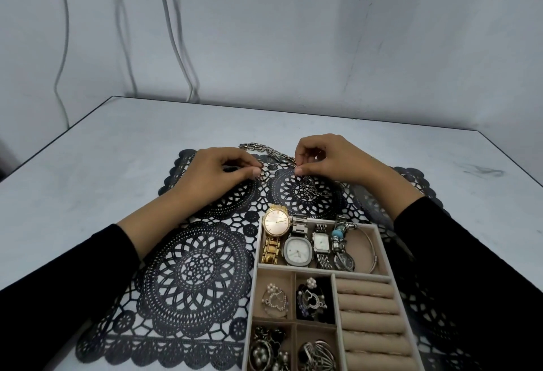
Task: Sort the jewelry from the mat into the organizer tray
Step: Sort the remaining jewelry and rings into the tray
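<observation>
A black lace mat [194,270] covers the white table. The beige organizer tray [382,275] stands on its near right, holding several watches [296,250], brooches, earrings and ring rolls. At the mat's far edge my left hand [214,173] pinches a small silver ring [260,176] between thumb and fingertips. My right hand [326,159] pinches another small ring [298,170] just above the mat. A silver chain bracelet [264,151] lies behind and between the two hands. A dark tangled piece [308,189] rests on the mat below my right hand.
The white table [117,141] ends at a wall, where white cables [176,32] hang down. A gold watch [274,223] overhangs the tray's far left rim. Black sleeves cover both forearms.
</observation>
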